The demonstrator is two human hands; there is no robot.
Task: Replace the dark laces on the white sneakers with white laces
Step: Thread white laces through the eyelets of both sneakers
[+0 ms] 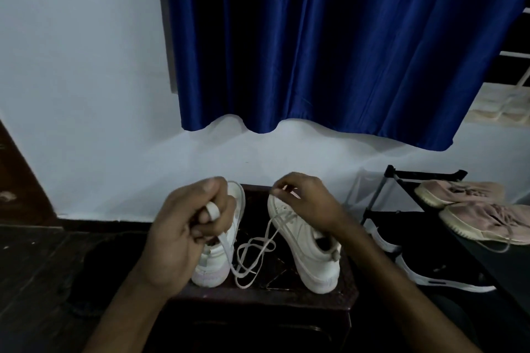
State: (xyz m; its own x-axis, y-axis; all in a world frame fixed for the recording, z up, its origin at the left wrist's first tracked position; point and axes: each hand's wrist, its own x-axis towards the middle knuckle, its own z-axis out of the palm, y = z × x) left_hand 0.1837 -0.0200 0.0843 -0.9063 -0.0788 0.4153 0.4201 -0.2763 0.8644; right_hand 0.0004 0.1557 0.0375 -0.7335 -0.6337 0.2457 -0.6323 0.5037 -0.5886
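Two white sneakers stand on a dark wooden stool [286, 294], heels toward me. My left hand [186, 226] is in front of the left sneaker [212, 269] and grips a white lace [255, 255], which is wrapped around one finger. The lace trails down in loose loops between the shoes and runs into the eyelets of the right sneaker [309, 252]. My right hand [304, 203] hovers over the right sneaker's toe end and pinches the lace's other end. No dark lace is visible.
A black shoe rack [401, 180] stands to the right, holding pink sneakers [473, 209] on top and black shoes [436, 275] below. A blue curtain [329, 51] hangs over the white wall behind. The floor is dark.
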